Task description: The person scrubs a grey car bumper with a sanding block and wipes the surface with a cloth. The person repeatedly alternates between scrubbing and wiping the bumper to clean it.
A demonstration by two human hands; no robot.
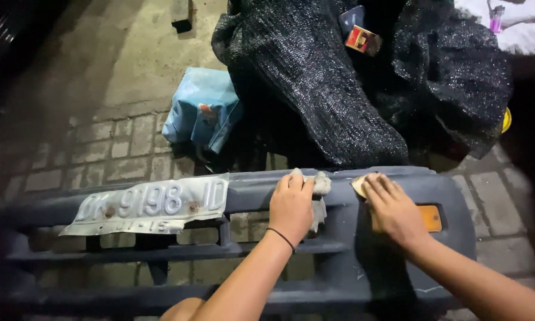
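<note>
A dark grey car bumper (339, 273) lies across the brick paving in front of me. My left hand (291, 205) rests on its upper edge and is closed over a dirty grey rag (321, 185). My right hand (392, 208) presses a small tan piece, like sandpaper (359, 185), flat against the bumper's top edge with the fingers stretched out. An orange reflector (431, 218) sits in the bumper just right of that hand. A bent, worn number plate (151, 205) is fixed to the bumper at the left.
Black mesh fabric (315, 83) is heaped behind the bumper, with a small red box (362, 40) on it. A light blue plastic bag (202, 110) lies on the paving to the left of the heap. A white cloth (517, 24) shows at the top right.
</note>
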